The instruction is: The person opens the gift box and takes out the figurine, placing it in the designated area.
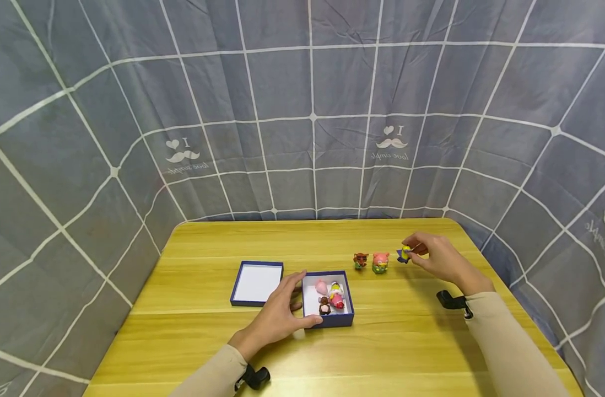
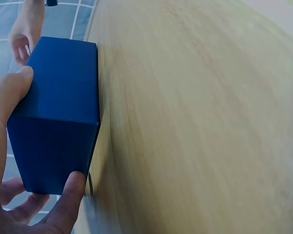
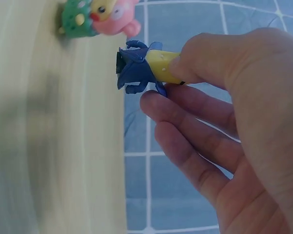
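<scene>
My right hand (image 1: 440,258) pinches a small yellow-and-blue toy figurine (image 3: 161,66) by its yellow head, thumb on one side and fingers on the other. Its blue lower end points down to the tabletop; whether it touches cannot be told. Around the left side of an open blue box (image 1: 339,321) my left hand (image 1: 275,313) is spread, its thumb at the near wall and fingers at the far left. Inside the white-lined box lie several figurines, among them a pink one (image 1: 321,286) and a brown one (image 1: 324,306). Beside the right hand stand a pink-and-green figurine (image 1: 380,263) and a reddish-brown figurine (image 1: 360,261).
A blue-rimmed box lid (image 1: 257,282) lies white side up, left of the box. Everything rests on a wooden table (image 1: 193,342). A grey gridded curtain (image 1: 282,138) hangs behind the table and along both sides.
</scene>
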The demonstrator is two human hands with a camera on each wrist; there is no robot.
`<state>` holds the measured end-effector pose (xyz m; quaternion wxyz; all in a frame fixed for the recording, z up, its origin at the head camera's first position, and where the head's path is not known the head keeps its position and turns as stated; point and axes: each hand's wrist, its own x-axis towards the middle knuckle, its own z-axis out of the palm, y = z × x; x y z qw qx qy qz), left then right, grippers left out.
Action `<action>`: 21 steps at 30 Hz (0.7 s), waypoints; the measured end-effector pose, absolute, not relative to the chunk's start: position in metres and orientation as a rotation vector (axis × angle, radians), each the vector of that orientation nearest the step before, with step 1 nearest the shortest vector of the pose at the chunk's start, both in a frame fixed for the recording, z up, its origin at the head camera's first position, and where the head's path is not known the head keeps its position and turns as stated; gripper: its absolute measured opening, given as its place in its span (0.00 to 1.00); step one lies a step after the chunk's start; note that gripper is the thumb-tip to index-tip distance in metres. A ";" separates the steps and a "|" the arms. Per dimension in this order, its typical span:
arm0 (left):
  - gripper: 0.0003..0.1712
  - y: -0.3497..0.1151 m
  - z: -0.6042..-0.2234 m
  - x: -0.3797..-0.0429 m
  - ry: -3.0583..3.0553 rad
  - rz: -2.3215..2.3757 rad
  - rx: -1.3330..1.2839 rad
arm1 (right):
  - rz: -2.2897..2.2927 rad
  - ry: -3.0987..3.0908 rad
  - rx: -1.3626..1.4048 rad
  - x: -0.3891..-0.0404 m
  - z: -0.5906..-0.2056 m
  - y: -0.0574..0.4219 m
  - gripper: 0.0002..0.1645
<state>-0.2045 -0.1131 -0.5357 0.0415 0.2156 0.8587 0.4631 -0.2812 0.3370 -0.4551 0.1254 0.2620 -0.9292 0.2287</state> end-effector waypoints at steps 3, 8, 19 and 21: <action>0.69 -0.113 -0.535 -0.204 2.638 1.404 0.657 | 0.672 -2.716 0.763 -0.284 -0.461 0.341 0.14; 0.69 -0.114 -0.535 -0.204 2.639 1.401 0.659 | 0.686 -2.728 0.752 -0.287 -0.470 0.345 0.14; 0.69 -0.116 -0.536 -0.206 2.677 1.348 0.664 | 0.729 -2.795 0.727 -0.291 -0.484 0.346 0.14; 0.69 -0.116 -0.536 -0.206 2.668 1.356 0.662 | 0.729 -2.799 0.724 -0.291 -0.484 0.346 0.14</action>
